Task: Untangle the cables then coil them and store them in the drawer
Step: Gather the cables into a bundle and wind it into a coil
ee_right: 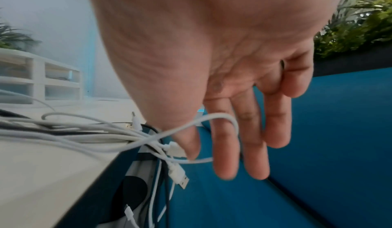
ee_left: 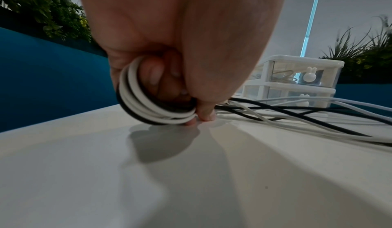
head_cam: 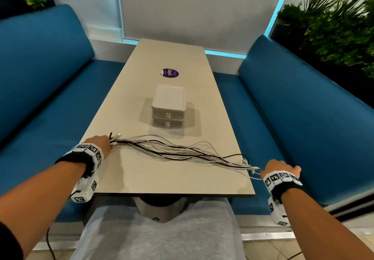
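Note:
A bundle of white and black cables [head_cam: 182,152] lies stretched across the near part of the beige table [head_cam: 162,178]. My left hand [head_cam: 101,144] grips one end at the table's left edge; in the left wrist view its curled fingers [ee_left: 157,75] hold several cable turns [ee_left: 135,104], fingertips on the tabletop. My right hand [head_cam: 281,168] hangs just past the right edge with fingers nearly straight [ee_right: 250,147]. A white cable loop [ee_right: 222,117] lies over its index finger, and connector ends [ee_right: 178,174] dangle off the edge. The white two-drawer unit [head_cam: 169,105] stands mid-table, both drawers closed.
Blue benches [head_cam: 50,89] flank the table on both sides, the right one [head_cam: 303,118] under my right hand. A purple sticker [head_cam: 170,73] lies beyond the drawers. Plants [head_cam: 334,26] stand behind the benches. The top drawer [ee_left: 297,74] holds a cable.

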